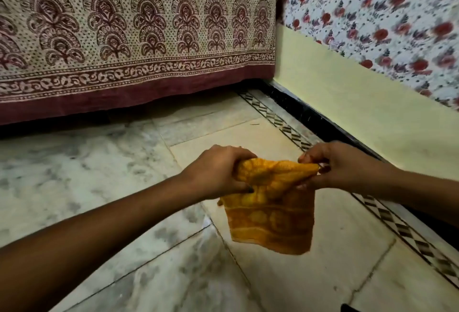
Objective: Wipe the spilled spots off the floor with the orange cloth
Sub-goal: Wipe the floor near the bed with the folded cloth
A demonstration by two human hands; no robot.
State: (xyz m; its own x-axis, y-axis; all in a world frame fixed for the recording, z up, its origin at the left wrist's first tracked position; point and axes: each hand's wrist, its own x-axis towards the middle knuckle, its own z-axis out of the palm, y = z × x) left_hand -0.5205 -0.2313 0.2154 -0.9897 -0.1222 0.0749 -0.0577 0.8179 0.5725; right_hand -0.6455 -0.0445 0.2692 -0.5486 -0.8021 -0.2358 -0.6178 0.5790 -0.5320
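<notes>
The orange cloth hangs above the marble floor, held up between both hands. My left hand grips its bunched upper left edge with curled fingers. My right hand pinches the upper right corner. The lower part of the cloth hangs free as a flat flap. I cannot make out clear spill spots on the pale, grey-veined tiles.
A bed draped in a maroon-patterned sheet stands at the back, dark space under it. A yellow wall with a black skirting runs along the right, floral fabric above. A patterned tile border follows the wall.
</notes>
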